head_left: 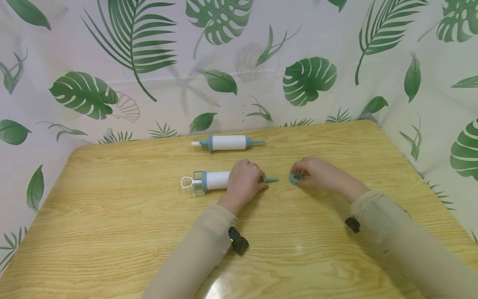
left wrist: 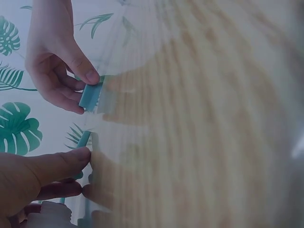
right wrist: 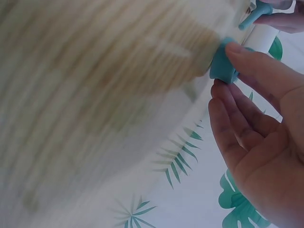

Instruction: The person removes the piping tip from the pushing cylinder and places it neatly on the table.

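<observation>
On the table lie two syringe-like tubes with white barrels and teal ends. My left hand (head_left: 244, 178) grips the nearer syringe (head_left: 216, 180) around the nozzle end of its barrel, its thin teal tip pointing right. The hand hides that end of the barrel. A white loop handle and a teal frame show at the syringe's left end. Just right of the tip, my right hand (head_left: 323, 174) pinches a teal ring (head_left: 292, 180) between thumb and fingers, close to the tabletop. In the right wrist view the ring (right wrist: 221, 64) looks like a short, wide band.
Behind the held syringe lies the other syringe (head_left: 228, 143), parallel to it, nozzle also to the right. The wood-grain table (head_left: 112, 232) ends at a leaf-patterned cloth (head_left: 257, 91) hanging behind it. A small black device (head_left: 239, 243) sits on the left sleeve.
</observation>
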`<state>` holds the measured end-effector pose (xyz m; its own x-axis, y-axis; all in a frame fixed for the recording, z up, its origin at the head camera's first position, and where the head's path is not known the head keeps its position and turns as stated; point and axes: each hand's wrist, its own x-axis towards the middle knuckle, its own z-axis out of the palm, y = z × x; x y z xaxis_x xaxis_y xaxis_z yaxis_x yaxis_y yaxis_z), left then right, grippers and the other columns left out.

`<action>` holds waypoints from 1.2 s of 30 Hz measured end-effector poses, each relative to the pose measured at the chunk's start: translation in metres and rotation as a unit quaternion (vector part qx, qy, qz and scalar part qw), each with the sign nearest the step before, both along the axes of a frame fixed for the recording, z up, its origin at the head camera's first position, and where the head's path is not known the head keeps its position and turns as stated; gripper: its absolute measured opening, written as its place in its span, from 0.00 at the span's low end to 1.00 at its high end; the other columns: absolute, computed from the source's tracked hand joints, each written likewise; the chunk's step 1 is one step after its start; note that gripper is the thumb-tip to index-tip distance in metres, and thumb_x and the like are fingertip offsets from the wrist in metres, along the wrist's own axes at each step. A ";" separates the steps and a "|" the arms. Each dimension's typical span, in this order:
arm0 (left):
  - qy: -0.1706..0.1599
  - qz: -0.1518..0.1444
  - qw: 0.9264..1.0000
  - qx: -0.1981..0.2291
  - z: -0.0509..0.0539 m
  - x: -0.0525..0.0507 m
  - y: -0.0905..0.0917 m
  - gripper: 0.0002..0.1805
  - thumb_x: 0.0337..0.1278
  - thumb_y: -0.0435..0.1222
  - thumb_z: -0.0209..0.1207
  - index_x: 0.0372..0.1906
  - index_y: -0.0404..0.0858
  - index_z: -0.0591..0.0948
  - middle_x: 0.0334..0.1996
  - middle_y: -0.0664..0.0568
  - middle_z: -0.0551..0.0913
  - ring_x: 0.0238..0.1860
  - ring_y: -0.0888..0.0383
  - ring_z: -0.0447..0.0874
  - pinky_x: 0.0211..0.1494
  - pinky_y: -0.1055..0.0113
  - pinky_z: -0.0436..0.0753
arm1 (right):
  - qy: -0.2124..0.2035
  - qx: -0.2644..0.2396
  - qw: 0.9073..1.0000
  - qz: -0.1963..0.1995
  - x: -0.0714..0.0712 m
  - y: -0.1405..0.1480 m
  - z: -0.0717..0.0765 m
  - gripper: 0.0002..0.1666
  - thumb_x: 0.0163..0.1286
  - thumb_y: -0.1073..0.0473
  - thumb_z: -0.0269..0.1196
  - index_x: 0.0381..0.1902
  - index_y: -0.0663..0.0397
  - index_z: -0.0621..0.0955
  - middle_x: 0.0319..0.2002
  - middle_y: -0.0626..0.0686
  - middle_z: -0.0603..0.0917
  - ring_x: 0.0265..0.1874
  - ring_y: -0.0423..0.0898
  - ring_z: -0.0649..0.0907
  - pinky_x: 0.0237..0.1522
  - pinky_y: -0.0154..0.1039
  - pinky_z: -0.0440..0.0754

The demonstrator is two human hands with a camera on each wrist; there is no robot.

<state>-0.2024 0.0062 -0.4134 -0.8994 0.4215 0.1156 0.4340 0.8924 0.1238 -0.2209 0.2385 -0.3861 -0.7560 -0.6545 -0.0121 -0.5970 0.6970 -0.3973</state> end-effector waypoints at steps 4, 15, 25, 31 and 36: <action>-0.008 0.003 1.000 -0.002 0.001 0.000 0.001 0.15 0.48 0.54 0.67 0.39 0.52 0.89 0.35 0.62 0.85 0.36 0.60 0.73 0.50 0.65 0.71 | -0.004 0.001 1.000 0.001 0.000 -0.001 -0.001 0.17 0.56 0.68 0.70 0.45 0.61 0.83 0.39 0.55 0.81 0.36 0.51 0.81 0.38 0.46 0.80; -0.011 0.006 1.000 0.000 0.002 0.000 0.001 0.13 0.48 0.53 0.68 0.34 0.51 0.89 0.32 0.62 0.84 0.36 0.60 0.73 0.51 0.65 0.71 | -0.024 0.007 1.000 -0.002 -0.003 -0.002 -0.004 0.19 0.56 0.67 0.70 0.47 0.61 0.82 0.38 0.53 0.80 0.36 0.49 0.81 0.39 0.45 0.80; -0.009 0.016 0.999 0.032 0.010 0.000 -0.008 0.19 0.47 0.56 0.68 0.37 0.47 0.87 0.39 0.58 0.85 0.45 0.57 0.78 0.54 0.64 0.72 | -0.020 0.010 1.000 -0.011 -0.003 -0.001 0.000 0.24 0.56 0.65 0.71 0.50 0.65 0.80 0.40 0.57 0.81 0.39 0.54 0.82 0.41 0.48 0.81; 0.001 0.023 0.997 0.072 0.021 0.000 -0.025 0.25 0.51 0.56 0.65 0.50 0.46 0.84 0.49 0.56 0.84 0.51 0.56 0.78 0.56 0.61 0.72 | -0.032 0.002 0.999 -0.015 -0.001 -0.007 0.008 0.27 0.57 0.59 0.71 0.53 0.65 0.79 0.46 0.60 0.81 0.44 0.56 0.81 0.45 0.51 0.79; 0.025 0.021 0.996 0.089 0.032 0.000 -0.045 0.24 0.53 0.55 0.64 0.49 0.44 0.85 0.46 0.54 0.84 0.49 0.54 0.78 0.56 0.60 0.71 | -0.026 -0.004 1.000 -0.012 -0.004 -0.014 0.012 0.30 0.58 0.54 0.71 0.55 0.64 0.78 0.51 0.60 0.80 0.49 0.57 0.79 0.49 0.53 0.76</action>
<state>-0.2026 -0.0389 -0.3812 -0.9072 0.3525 0.2297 0.4062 0.8760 0.2601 -0.2248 0.2246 -0.3746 -0.7693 -0.6371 -0.0476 -0.5591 0.7073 -0.4326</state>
